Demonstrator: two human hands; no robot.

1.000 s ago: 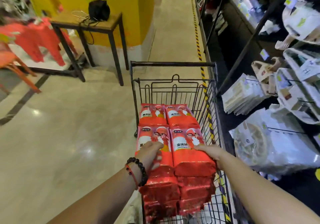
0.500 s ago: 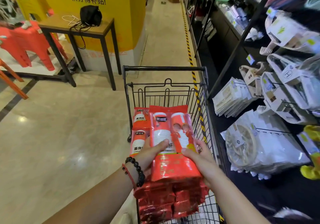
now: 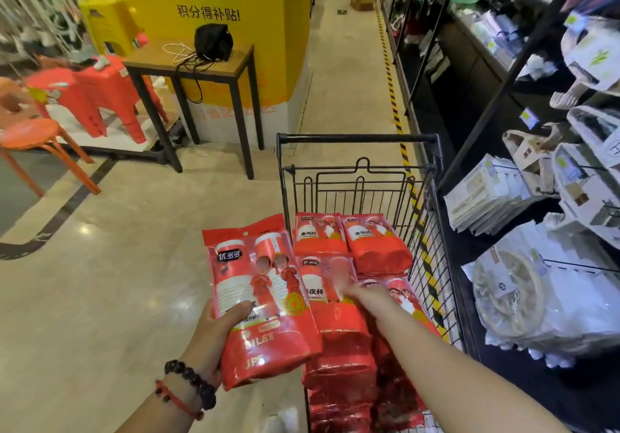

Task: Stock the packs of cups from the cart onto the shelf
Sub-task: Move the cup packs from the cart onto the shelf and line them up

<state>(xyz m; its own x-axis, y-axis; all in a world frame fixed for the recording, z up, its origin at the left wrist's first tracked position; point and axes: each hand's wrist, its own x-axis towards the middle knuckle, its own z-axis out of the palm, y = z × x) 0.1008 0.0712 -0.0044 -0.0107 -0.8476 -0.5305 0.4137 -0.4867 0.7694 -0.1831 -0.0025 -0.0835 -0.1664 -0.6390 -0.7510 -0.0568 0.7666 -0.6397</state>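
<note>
My left hand (image 3: 214,328) clamps one pack of cups (image 3: 258,301), clear of the cart (image 3: 359,177). My right hand (image 3: 365,293) reaches onto the stacked packs (image 3: 375,241); its fingers blur, grip unclear. Nothing red visible on the shelf (image 3: 523,218) yet — early days.

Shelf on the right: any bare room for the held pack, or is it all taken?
The shelf tiers look crowded with white packaged goods. A dark bare strip shows along the lower edge, between the cart and those goods. The left hand grips the pack; the right hand reaches into the cart.
</note>
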